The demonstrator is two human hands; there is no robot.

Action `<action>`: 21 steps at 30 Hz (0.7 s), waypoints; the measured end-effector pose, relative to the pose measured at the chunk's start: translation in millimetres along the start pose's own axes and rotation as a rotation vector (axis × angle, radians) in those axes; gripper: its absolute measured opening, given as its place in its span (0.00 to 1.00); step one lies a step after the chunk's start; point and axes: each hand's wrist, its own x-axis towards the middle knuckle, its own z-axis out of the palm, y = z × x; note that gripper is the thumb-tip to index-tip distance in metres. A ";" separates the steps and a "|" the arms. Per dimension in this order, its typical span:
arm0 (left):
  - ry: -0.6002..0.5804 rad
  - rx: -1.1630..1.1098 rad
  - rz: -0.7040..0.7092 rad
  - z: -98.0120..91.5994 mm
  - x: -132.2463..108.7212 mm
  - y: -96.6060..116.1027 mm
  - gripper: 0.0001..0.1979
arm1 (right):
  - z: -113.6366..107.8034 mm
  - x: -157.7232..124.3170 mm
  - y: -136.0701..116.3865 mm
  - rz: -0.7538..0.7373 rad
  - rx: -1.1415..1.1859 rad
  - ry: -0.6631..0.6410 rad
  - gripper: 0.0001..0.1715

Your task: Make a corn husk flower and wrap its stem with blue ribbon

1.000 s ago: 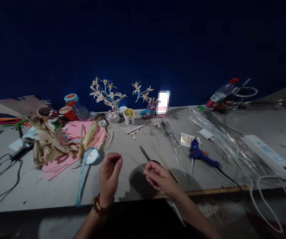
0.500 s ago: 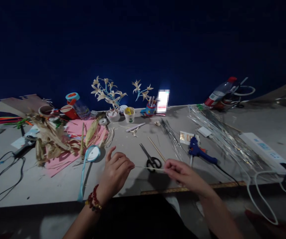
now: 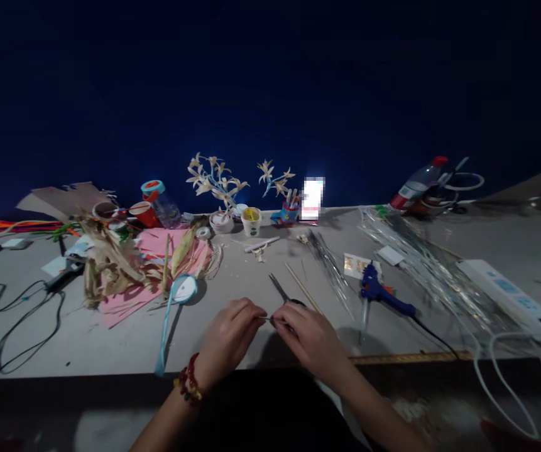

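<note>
My left hand [image 3: 230, 339] and my right hand [image 3: 310, 339] meet over the near edge of the grey table [image 3: 110, 339]. Both pinch a thin pale strip [image 3: 266, 319] that bridges the small gap between their fingertips. A beaded bracelet [image 3: 186, 384] sits on my left wrist. Just behind my right hand lie black scissors [image 3: 280, 292] and a wooden skewer [image 3: 302, 289]. A roll of light blue ribbon [image 3: 183, 290] lies left of my left hand, its tail running to the table edge.
Dried husks [image 3: 114, 267] on pink paper [image 3: 131, 298] lie at left. A blue glue gun [image 3: 383, 294], thin wires [image 3: 329, 267], clear sleeves [image 3: 421, 257] and a white power strip [image 3: 501, 287] lie at right. Husk flowers [image 3: 216, 179], cups and a bottle [image 3: 414, 185] stand at the back. Black cables [image 3: 20, 314] trail far left.
My hands had drawn apart with the strip stretched between them; now they have come together, fingertips almost touching. My right hand has moved left over the scissors' handles.
</note>
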 end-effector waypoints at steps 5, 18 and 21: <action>-0.046 -0.171 0.013 -8.3 -5.3 -5.4 0.09 | -6.4 -0.1 2.4 0.109 0.251 -0.069 0.10; -0.023 -0.276 -0.142 -11.9 -0.8 -7.5 0.07 | -9.6 0.1 1.5 0.177 0.313 -0.006 0.14; -0.014 -0.298 -0.198 -5.4 1.9 -5.2 0.08 | -9.3 4.3 2.0 0.224 0.352 0.004 0.15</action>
